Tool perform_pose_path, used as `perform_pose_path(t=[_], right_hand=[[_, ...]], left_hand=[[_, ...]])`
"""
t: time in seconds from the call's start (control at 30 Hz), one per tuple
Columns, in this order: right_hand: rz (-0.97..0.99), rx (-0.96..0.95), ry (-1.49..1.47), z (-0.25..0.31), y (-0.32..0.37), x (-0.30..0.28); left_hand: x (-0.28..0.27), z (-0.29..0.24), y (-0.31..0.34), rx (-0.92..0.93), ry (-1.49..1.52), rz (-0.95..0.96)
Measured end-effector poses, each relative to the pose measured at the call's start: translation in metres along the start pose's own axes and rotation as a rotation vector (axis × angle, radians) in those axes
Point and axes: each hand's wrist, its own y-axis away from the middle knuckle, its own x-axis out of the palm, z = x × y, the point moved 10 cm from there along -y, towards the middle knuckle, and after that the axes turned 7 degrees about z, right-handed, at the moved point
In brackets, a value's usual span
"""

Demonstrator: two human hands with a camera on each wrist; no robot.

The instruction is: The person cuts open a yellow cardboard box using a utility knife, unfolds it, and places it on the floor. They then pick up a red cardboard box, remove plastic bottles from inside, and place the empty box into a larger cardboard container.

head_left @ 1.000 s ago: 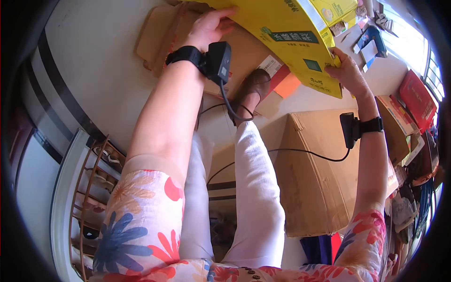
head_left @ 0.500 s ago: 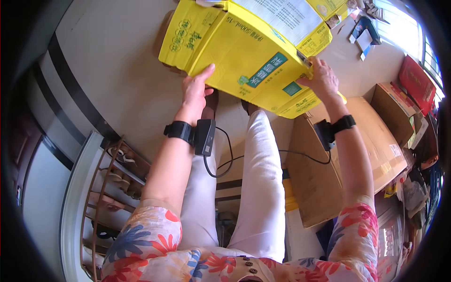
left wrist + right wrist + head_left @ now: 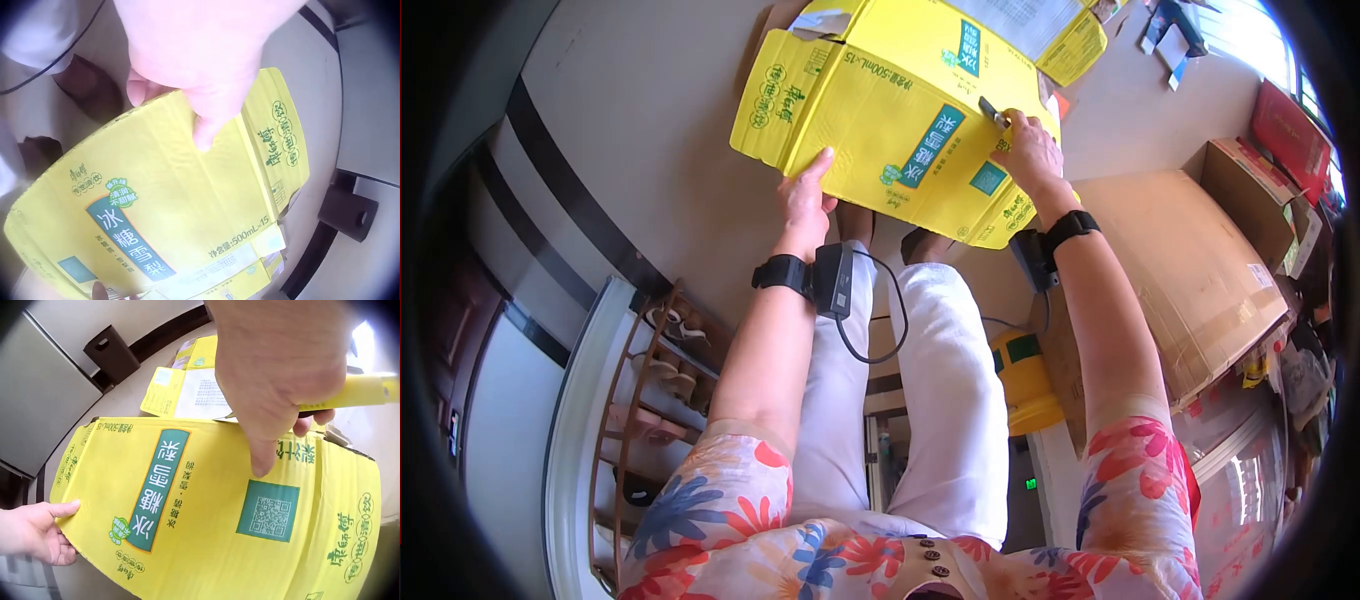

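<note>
A flattened yellow drink carton [image 3: 850,120] with green print is held up in front of the legs. My left hand [image 3: 803,205] pinches its near edge, thumb on the printed face and fingers beneath. My right hand [image 3: 1032,155] grips a yellow-handled utility knife [image 3: 353,389] over the carton's right part. In the right wrist view the knife's blade [image 3: 229,417] lies at a fold of the carton, and the right thumb presses on the panel near a green square code. More panels of the carton, one with a white inset, spread beyond the fold.
A large brown cardboard box [image 3: 1170,270] stands at the right, with a red folder-like item [image 3: 1290,140] and piled goods behind it. A shoe rack [image 3: 640,410] is at the left. A dark bin [image 3: 112,356] stands by the wall.
The carton has come left and nearer the body, its printed panel turning more toward the head view. The left hand has moved down to its near edge; the right hand has moved left with the knife.
</note>
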Motion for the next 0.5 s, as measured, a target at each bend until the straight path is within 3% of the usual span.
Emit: perform_pose_path(t=[0.07,0.2,0.27,0.37,0.43,0.5], right_hand=[[0.015,-0.003,-0.02,-0.007,-0.004,0.007],[-0.244,0.015,-0.434,-0.056,0.005,0.008],[-0.3,0.158,-0.566,-0.102,0.034,0.032],[-0.355,0.268,-0.513,-0.152,0.084,0.059],[-0.038,0.374,-1.115,-0.159,0.11,0.108],[0.142,0.379,-1.357,-0.148,0.123,0.129]], left_hand=[[-0.002,0.006,-0.008,-0.016,0.02,0.046],[0.009,0.015,-0.008,-0.058,0.155,0.199],[0.012,0.015,-0.004,-0.036,0.238,0.266],[0.025,0.002,0.005,0.001,0.339,0.394],[0.037,-0.004,0.013,0.003,0.375,0.59],[0.038,-0.007,0.018,0.011,0.361,0.588]])
